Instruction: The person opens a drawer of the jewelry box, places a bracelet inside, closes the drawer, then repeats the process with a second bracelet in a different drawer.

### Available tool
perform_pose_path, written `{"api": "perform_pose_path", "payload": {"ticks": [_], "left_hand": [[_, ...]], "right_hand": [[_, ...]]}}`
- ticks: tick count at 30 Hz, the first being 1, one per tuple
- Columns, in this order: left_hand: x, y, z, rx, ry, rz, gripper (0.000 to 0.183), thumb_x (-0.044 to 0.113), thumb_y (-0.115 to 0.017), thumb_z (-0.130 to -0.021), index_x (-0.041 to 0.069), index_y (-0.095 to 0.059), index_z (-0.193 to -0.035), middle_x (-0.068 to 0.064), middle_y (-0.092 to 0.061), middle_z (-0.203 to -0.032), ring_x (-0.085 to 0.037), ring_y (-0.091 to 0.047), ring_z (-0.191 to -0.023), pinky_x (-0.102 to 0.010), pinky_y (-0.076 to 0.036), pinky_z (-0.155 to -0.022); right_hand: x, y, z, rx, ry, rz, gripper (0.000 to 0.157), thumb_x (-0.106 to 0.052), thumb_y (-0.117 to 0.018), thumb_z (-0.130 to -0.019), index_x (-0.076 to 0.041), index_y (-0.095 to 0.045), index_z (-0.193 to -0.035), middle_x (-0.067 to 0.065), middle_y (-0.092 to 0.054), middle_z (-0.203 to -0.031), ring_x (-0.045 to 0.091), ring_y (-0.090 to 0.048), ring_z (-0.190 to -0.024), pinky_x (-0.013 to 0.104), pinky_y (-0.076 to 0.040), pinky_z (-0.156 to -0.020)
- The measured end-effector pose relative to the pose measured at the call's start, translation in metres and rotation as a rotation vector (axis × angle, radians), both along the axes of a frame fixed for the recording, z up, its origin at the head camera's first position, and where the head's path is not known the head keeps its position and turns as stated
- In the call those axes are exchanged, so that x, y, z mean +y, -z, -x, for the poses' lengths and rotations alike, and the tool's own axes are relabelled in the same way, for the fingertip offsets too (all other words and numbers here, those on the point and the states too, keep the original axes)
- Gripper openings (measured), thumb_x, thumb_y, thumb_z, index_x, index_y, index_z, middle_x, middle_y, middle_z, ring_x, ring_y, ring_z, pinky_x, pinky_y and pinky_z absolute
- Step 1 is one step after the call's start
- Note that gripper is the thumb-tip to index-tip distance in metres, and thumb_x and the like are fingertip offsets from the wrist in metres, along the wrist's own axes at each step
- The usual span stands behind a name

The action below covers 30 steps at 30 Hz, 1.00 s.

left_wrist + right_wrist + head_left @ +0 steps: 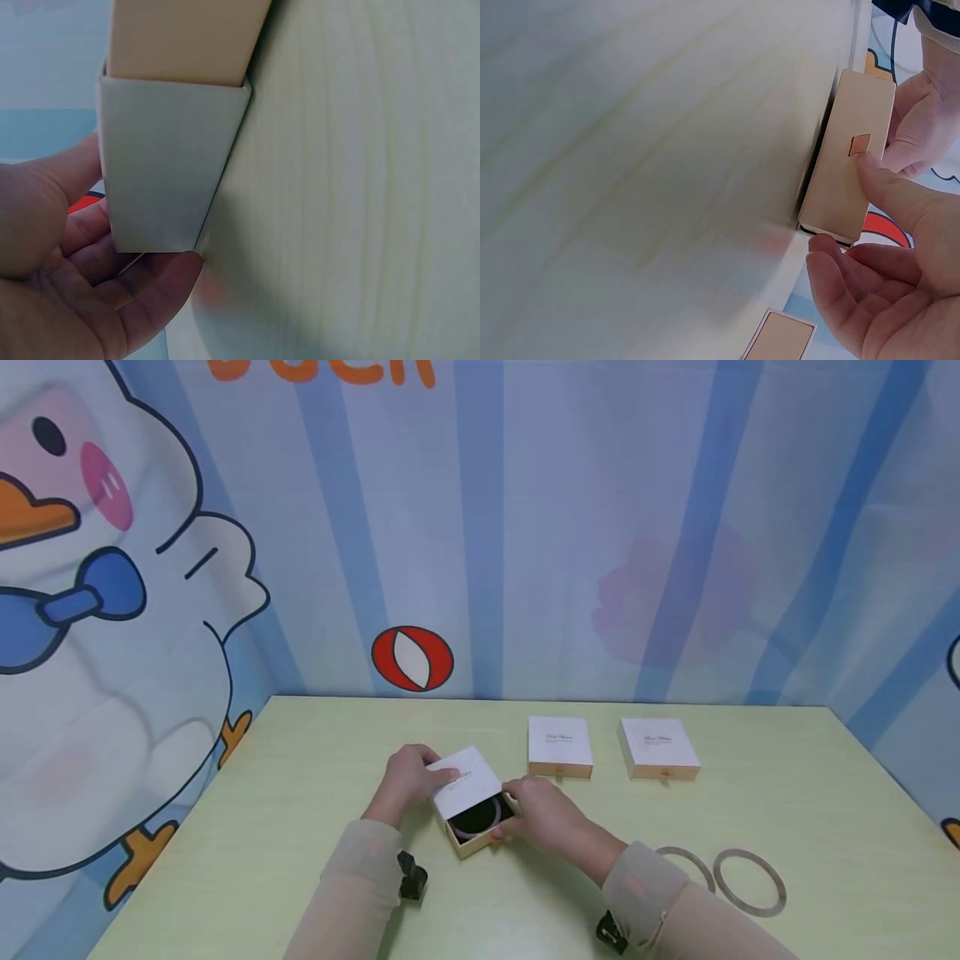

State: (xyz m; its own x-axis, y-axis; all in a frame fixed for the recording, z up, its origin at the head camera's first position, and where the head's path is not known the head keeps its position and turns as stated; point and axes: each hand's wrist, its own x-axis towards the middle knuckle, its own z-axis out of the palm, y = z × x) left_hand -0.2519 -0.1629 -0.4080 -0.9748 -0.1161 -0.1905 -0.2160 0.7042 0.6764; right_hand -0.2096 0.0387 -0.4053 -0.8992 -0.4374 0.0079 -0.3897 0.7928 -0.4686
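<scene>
A small white drawer box (472, 785) stands angled between both hands, its drawer partly pulled out toward the front. Inside the drawer, a pale bangle (497, 812) lies on black lining. My left hand (407, 779) grips the white sleeve (169, 165), thumb on top and fingers around the back end. The tan drawer (184, 37) sticks out of that sleeve. My right hand (546, 812) holds the drawer at its front right corner. In the right wrist view its thumb touches the drawer front (838, 184) beside an orange pull tab (860, 144), with fingers curled at the side.
Two more white boxes, one in the middle (559, 742) and one at the right (660, 745), stand shut toward the back of the table (300, 843). Two pale bangles lie near the right forearm: a partly covered one (699, 865) and a whole one (782, 893).
</scene>
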Motion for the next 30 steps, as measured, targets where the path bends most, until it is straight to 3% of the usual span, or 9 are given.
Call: {"api": "perform_pose_path", "payload": {"ticks": [9, 23, 30], "left_hand": [[-0.0006, 0.0019, 0.0013, -0.003, -0.002, 0.001, 0.036, 0.030, -0.073, -0.082, 0.004, -0.064, -0.105, -0.011, -0.062, -0.100, -0.023, -0.052, -0.087, -0.031, -0.046, -0.073], [0.0004, 0.0011, 0.0000, -0.001, -0.006, -0.001, 0.036, 0.030, -0.073, -0.083, 0.004, -0.064, -0.106, -0.011, -0.062, -0.101, -0.023, -0.052, -0.088, -0.032, -0.046, -0.074], [0.0011, 0.0010, -0.0001, 0.001, -0.003, 0.002, 0.036, 0.029, -0.073, -0.083, 0.004, -0.064, -0.106, -0.011, -0.062, -0.101, -0.023, -0.052, -0.088, -0.032, -0.046, -0.075]], "right_hand": [[-0.0010, 0.0007, 0.0007, 0.003, 0.015, -0.006, 0.053, -0.029, -0.082, -0.071, 0.002, -0.065, -0.110, 0.013, -0.067, -0.102, 0.018, -0.058, -0.087, 0.037, -0.050, -0.074], [-0.0037, 0.0002, 0.0011, 0.018, 0.032, -0.004, 0.043, -0.028, -0.082, -0.071, 0.000, -0.066, -0.099, 0.004, -0.060, -0.081, 0.014, -0.046, -0.069, 0.027, -0.038, -0.058], [-0.0049, 0.0008, 0.0017, 0.026, 0.051, -0.023, 0.045, -0.030, -0.082, -0.072, 0.001, -0.065, -0.101, 0.006, -0.062, -0.084, 0.014, -0.048, -0.069, 0.027, -0.041, -0.058]]}}
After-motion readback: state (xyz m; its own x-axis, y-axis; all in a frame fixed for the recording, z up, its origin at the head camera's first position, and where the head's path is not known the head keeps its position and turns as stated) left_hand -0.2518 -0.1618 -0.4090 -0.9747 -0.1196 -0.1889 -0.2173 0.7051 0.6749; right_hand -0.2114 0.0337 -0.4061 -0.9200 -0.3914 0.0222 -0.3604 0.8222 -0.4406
